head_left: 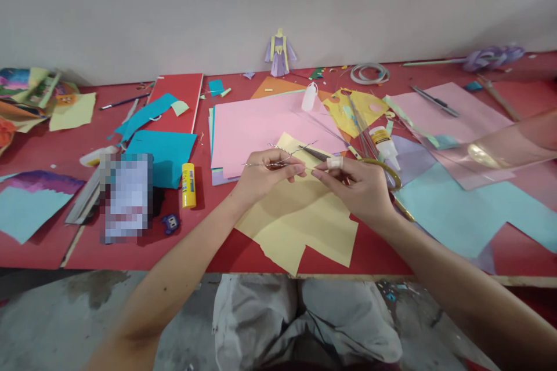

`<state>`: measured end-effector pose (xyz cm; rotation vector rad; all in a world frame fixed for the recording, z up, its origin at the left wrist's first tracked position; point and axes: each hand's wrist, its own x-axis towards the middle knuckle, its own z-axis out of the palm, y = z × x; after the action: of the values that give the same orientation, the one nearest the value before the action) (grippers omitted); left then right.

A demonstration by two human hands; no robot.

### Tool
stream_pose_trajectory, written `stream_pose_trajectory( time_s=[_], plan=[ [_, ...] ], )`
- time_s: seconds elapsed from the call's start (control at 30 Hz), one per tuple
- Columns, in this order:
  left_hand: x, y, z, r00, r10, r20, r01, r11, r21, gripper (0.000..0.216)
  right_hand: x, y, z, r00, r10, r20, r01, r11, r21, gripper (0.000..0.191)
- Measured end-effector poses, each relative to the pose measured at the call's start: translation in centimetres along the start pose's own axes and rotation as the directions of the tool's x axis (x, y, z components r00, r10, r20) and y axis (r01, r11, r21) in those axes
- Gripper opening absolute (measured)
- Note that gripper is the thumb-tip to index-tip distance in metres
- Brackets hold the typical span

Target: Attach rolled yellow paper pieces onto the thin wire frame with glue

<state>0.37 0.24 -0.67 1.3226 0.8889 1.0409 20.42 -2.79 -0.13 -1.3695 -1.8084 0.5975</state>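
My left hand [267,173] is closed in a pinch on a thin twisted wire [290,153] that sticks out to both sides of the fingers. My right hand [357,185] is closed too, its fingertips meeting the left hand's on the same wire, with a white tape ring on one finger. Scissors with yellow handles [383,167] hang in the right hand, blades pointing left. Both hands hover over a pale yellow paper sheet [300,226] at the front of the red table [374,255].
A pink sheet stack [256,127] lies behind the hands, a yellow glue stick [188,184] to the left, a glue bottle [385,145] to the right. Teal paper [165,153], light-blue paper [452,203] and a small paper doll [280,53] by the wall also show.
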Motion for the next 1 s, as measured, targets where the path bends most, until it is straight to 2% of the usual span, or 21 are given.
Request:
stream_pose_trajectory(
  time_s=[0.2, 0.33, 0.57, 0.77, 1.0],
  plan=[
    [-0.14, 0.31, -0.02, 1.000, 0.008, -0.011, -0.008, 1.000, 0.005, 0.021, 0.10, -0.11, -0.12, 0.999, -0.035, 0.009, 0.035, 0.999, -0.003, 0.011],
    [-0.19, 0.61, -0.12, 0.999, 0.023, -0.035, -0.024, 0.999, -0.033, 0.017, 0.14, -0.10, -0.13, 0.998, -0.047, 0.052, 0.045, 0.998, 0.039, 0.019],
    [-0.17, 0.90, -0.10, 0.999, 0.009, -0.045, -0.009, 1.000, 0.012, 0.022, 0.22, 0.35, 0.10, 0.982, -0.187, -0.005, 0.186, 0.980, -0.070, 0.010],
    [-0.24, 0.80, -0.07, 1.000, 0.010, -0.027, -0.010, 1.000, 0.001, 0.020, 0.19, 0.36, 0.04, 0.975, -0.222, -0.016, 0.219, 0.968, -0.119, 0.010],
    [-0.21, 0.83, -0.04, 0.998, 0.005, -0.064, -0.005, 1.000, 0.010, 0.020, 0.21, 0.55, 0.18, 0.965, -0.259, -0.051, 0.250, 0.958, -0.139, 0.005]
  ],
)
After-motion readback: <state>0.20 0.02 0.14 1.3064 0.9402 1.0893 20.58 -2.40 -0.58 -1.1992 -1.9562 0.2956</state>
